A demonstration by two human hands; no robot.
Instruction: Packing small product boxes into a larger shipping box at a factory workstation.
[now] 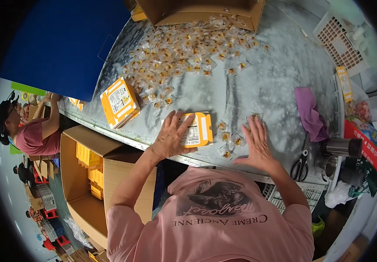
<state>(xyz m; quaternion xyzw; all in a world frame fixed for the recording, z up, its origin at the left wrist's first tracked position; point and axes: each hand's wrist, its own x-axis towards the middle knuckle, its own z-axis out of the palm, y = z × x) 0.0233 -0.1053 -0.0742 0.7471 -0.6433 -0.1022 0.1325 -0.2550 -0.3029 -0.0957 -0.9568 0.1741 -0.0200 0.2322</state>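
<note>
The left hand [171, 135] grasps the left end of the yellow-and-white box [203, 129], index finger near the far edge, thumb at the near edge; this span probably keeps the box from sliding. The box lies flat near the table's front edge, directly before the body. The right hand [258, 146] is released, fingers spread low over the table [280, 74], fingertips at a clear packet. Several small packets [225, 137] lie between the hands, within easy reach of both. Left of the box, a stack of similar boxes [120, 103] sits close by, likely for quick pickup. Beyond, the packet pile [175, 54] spreads before a carton [188, 18] whose opening faces it, apparently for easy access. At right, the purple cloth [309, 114] and scissors [302, 160] lie aside, seemingly clear of the working area
</note>
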